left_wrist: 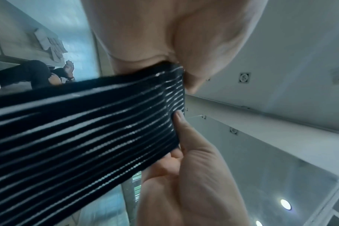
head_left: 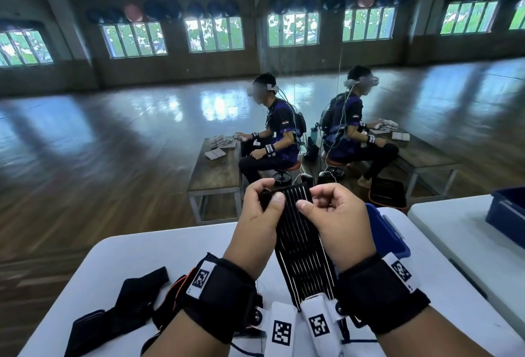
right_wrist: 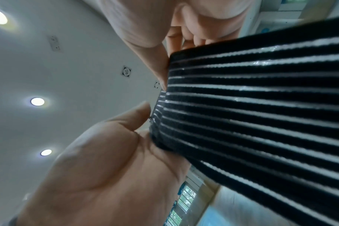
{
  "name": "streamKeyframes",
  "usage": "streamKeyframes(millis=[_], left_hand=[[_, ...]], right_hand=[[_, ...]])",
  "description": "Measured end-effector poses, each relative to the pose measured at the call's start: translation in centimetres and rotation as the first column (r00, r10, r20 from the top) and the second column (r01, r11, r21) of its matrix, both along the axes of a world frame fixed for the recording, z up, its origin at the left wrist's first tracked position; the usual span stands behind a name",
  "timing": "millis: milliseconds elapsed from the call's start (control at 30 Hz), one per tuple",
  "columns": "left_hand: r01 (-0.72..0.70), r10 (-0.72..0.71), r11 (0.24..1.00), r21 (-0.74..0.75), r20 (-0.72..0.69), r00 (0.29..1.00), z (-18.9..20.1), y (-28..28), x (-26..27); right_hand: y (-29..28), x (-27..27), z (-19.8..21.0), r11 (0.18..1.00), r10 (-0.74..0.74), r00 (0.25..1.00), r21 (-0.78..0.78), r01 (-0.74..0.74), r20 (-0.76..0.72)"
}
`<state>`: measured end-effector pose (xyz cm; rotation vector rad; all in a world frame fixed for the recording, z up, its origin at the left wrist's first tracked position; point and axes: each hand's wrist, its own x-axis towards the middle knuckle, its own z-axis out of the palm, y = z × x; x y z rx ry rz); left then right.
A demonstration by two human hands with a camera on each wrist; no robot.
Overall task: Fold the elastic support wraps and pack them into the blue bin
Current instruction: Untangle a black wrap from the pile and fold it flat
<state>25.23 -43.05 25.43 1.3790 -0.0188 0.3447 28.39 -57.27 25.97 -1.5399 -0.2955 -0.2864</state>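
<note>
Holding a black striped wrap [head_left: 298, 231] up above the white bench [head_left: 136, 257], both hands work its top edge. Left hand [head_left: 255, 220]: grip closed on the wrap's upper left corner, thumb on the near face, fingers curled behind. Right hand [head_left: 338, 220]: grip closed on the upper right corner, thumb pressed to the near face, fingers curled over the edge. Left wrist view confirms the pinch: strap edge caught between thumb and fingers [left_wrist: 181, 120]. Right wrist view shows the same from the other side, the strap [right_wrist: 261, 110] running away from the camera with pale lengthwise stripes.

Wrap hangs from the hands down toward the person, its lower end hidden behind the wrist bands.

Blue bin [head_left: 389, 231] sits on the bench just right of the right hand, partly hidden by it; contents not visible. More dark wraps [head_left: 127, 308] lie loose on the bench at lower left, one with orange trim. A second blue bin [head_left: 508, 214] stands on the neighbouring white bench at far right.

Background: mirror wall, another seated person at a wooden bench, reflected.
</note>
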Motion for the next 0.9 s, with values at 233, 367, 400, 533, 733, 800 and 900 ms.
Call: streamKeyframes(millis=[233,367,400,533,733,800,900], left_hand=[[-0.035,0.029,0.994,0.105,0.057,0.998,-0.5,0.2,0.0],[-0.101,0.098,0.991,0.085,0.045,0.994,-0.4,0.4,0.2],[-0.107,0.104,0.991,0.081,0.040,0.994,-0.3,0.5,0.3],[-0.110,0.106,0.988,0.107,0.043,0.993,-0.3,0.5,0.2],[-0.186,0.165,0.959,0.213,0.109,0.980,-0.1,0.4,-0.4],[-0.141,0.110,0.969,0.202,0.161,0.981,0.0,0.4,-1.1],[-0.075,0.024,0.974,0.212,0.233,0.972,0.1,0.0,-1.9]], right_hand=[[0.6,-0.1,-0.8,0.994,-0.052,0.999,-0.096,0.053,0.015],[0.7,-0.7,-0.6,0.991,-0.022,0.996,-0.127,0.033,0.083],[0.7,-0.8,-0.6,0.992,0.003,0.996,-0.123,0.008,0.089],[0.9,-0.8,-1.0,1.000,0.015,0.997,-0.010,-0.015,0.071],[1.0,-0.7,-0.4,1.000,0.011,0.991,-0.006,-0.010,0.135],[0.8,-0.3,-0.1,1.000,0.016,0.991,-0.012,-0.014,0.134],[0.3,0.1,0.3,1.000,-0.008,0.992,0.002,0.008,0.123]])
